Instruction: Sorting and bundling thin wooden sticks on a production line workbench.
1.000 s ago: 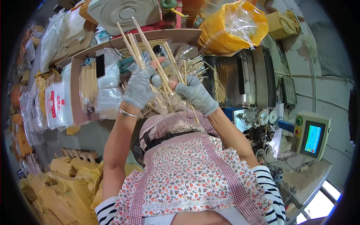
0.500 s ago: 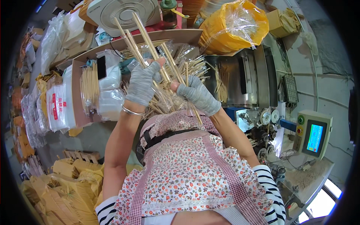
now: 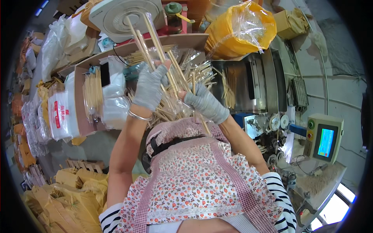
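Observation:
In grey fingerless gloves, both my hands are raised over a cardboard tray [image 3: 79, 99] heaped with thin wooden sticks that look like chopsticks. My left hand [image 3: 148, 88] is closed round several long chopsticks [image 3: 155, 39], some in clear plastic sleeves, with their ends pointing away from me. Closed with its thumb across them, my right hand [image 3: 206, 103] grips more chopsticks [image 3: 178, 70] just to the right. One stick extends below that hand toward my apron. Under my hands lie loose sticks [image 3: 171, 110] and crumpled clear film; my fingers partly hide them.
Left in the tray are a stick bundle [image 3: 93, 91], a black phone [image 3: 105, 72] and clear bags [image 3: 115, 108]. Beyond its far edge stand a white fan-like appliance [image 3: 126, 17] and a yellow sack [image 3: 221, 37]. At right are a metal machine [image 3: 260, 103] and a control screen [image 3: 325, 141].
The chopsticks in my left hand have tilted slightly, their far ends shifting right. Both hands keep their grip and have barely moved.

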The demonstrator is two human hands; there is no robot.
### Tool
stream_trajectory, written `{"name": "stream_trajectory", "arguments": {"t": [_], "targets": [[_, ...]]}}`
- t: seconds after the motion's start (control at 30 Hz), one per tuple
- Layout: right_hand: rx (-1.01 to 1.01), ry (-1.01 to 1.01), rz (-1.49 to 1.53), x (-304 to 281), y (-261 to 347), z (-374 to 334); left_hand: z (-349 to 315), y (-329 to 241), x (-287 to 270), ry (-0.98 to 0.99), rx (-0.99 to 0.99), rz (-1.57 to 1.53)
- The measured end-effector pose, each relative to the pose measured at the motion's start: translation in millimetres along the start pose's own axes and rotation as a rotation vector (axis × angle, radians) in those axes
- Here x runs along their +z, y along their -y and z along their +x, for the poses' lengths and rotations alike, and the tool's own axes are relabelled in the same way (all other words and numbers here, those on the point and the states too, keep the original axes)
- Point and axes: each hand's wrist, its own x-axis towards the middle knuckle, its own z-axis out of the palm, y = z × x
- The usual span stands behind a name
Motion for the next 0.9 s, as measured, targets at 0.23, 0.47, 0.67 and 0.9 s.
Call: {"name": "stream_trajectory", "arguments": {"t": [0.23, 0.47, 0.67, 0.9], "targets": [[-0.139, -0.184, 0.026, 6.2, -19.1, 15.8, 1.0, -7.6, 3.5, 0.043, -0.088, 0.04], [-0.331, -0.019, -0.338, -11.6, 24.6, 19.7, -17.1, -26.7, 8.7, 0.038, -0.11, 0.205], [-0.276, -0.357, -0.06, -26.0, 98.3, 52.1, -29.2, -0.8, 5.9, 0.201, 0.063, 0.379], [-0.298, -0.282, -0.043, -21.8, 73.7, 56.5, -44.2, 8.0, 22.6, 0.132, 0.123, 0.454]]}}
